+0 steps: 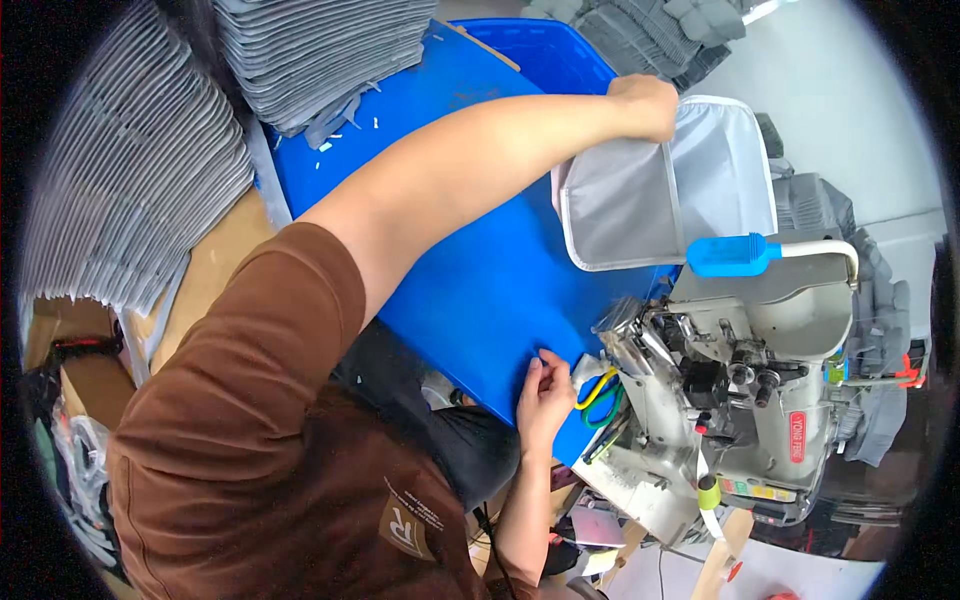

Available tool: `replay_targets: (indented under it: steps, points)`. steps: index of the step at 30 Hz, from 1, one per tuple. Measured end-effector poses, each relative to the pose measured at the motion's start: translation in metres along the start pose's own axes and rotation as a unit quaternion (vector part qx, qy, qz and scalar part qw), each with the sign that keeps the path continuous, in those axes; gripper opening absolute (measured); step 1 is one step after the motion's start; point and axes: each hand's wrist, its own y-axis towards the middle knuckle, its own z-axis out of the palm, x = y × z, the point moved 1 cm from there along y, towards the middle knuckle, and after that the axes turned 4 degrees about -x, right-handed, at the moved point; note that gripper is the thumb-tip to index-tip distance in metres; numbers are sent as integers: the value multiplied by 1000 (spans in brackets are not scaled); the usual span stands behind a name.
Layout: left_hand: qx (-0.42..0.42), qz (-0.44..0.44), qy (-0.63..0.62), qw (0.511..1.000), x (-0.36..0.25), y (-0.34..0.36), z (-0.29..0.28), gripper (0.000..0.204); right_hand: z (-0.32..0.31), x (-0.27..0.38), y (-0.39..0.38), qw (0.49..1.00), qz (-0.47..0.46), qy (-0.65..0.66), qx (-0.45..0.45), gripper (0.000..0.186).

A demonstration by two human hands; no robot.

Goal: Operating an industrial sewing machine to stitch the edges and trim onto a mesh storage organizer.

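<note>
Far out over the blue table top [500, 250], my left hand [648, 106] is closed on the upper edge of a light grey fabric piece [622, 205] with pale bound edges. The piece hangs open in two panels, its lower edge by the blue lamp head [728, 256]. My right hand [545, 402] rests at the near table edge, fingers loosely bent and apart, with nothing visible in it. Beside its fingertips lie yellow and green loop handles [600, 398], perhaps of scissors. An industrial sewing machine [745, 385] stands just to the right.
Tall stacks of grey fabric pieces [130, 170] rise at the left, with another stack [325, 55] at the far left of the table. A blue bin [545, 55] stands beyond the far edge. More grey pieces [815, 205] are piled behind the machine. White scraps [325, 147] dot the table.
</note>
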Motion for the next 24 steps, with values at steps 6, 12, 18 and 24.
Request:
replay_targets:
  steps: [6,12,18,24]
  points:
    - [-158,243,-35,956,-49,-38,-53,19,4,-1,0,1000,-2,3,18,13]
    - [-331,262,23,906,-64,-125,-194,34,-1,4,0,1000,25,19,3,14]
    - [-151,283,73,944,88,-175,-55,49,-32,7,6,972,-151,-174,-47,33]
    - [269,199,-22,942,136,-235,20,49,-57,-34,8,934,-19,-347,84,59]
